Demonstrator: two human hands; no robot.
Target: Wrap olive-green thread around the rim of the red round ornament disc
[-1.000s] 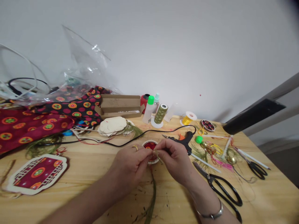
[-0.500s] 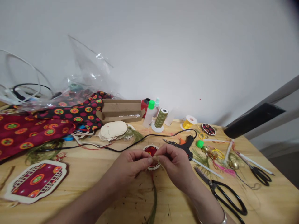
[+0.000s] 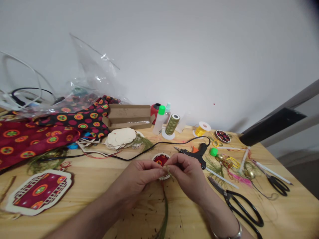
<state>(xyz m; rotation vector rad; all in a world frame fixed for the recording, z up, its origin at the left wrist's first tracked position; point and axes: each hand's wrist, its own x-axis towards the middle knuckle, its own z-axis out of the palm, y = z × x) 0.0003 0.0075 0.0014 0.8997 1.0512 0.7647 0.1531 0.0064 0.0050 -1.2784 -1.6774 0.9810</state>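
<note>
Fingertips meet over the little red disc!

Here we are: the left hand (image 3: pixel 138 176) and the right hand (image 3: pixel 190 174) come tip to tip, each closed in a thumb-and-finger pinch on a thin strand (image 3: pixel 170 171), a short end poking out by the right fingers. A second ago the left fingers stretched flat across the disc, a ring in sight; now they've curled back, the ring's out of view, and more of the disc shows. From half a second ago, barely a change in the grip!

And the disc (image 3: pixel 159 160), red with a pale rim, lies on the table (image 3: pixel 94 176) directly behind and below those fingertips, partly covered; contact with them I can't tell. From its near edge a green tassel (image 3: pixel 164 212) trails down between the forearms.

Further out, a black glue gun (image 3: pixel 198 154) sits just beyond the right hand, large scissors (image 3: pixel 227 196) near the right forearm. Way left, a framed red panel (image 3: pixel 38 191); at the back, a green thread spool (image 3: pixel 171 125) stands before an open cardboard box's (image 3: pixel 129 116) right end.
</note>
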